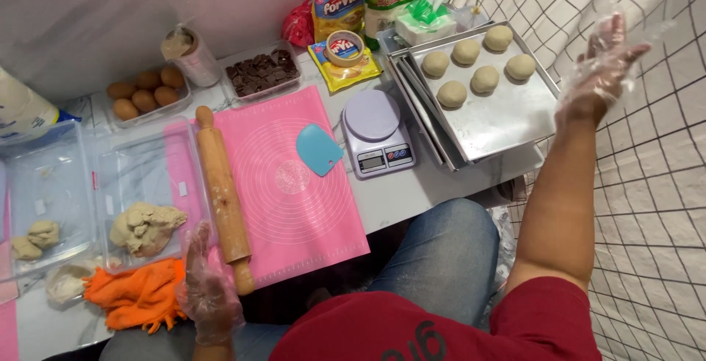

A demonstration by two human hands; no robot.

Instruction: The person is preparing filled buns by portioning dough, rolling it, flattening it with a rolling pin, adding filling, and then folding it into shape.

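My left hand (206,284), in a thin clear glove, rests open at the near edge of the table. It lies between an orange cloth (136,295) and the lower end of a wooden rolling pin (223,195). My right hand (599,67), also gloved, is raised with fingers spread, empty, just right of a metal baking tray (500,122). Several round dough balls (474,63) sit on that tray. A clear tub (140,162) holds a lump of dough (145,227).
A pink baking mat (294,184) carries a blue scraper (318,149). A grey kitchen scale (375,133) stands beside the tray. Eggs (143,93), chocolate chunks (262,72), a tape roll (343,47) and food packets (340,4) line the back. A second tub (44,184) is at the left.
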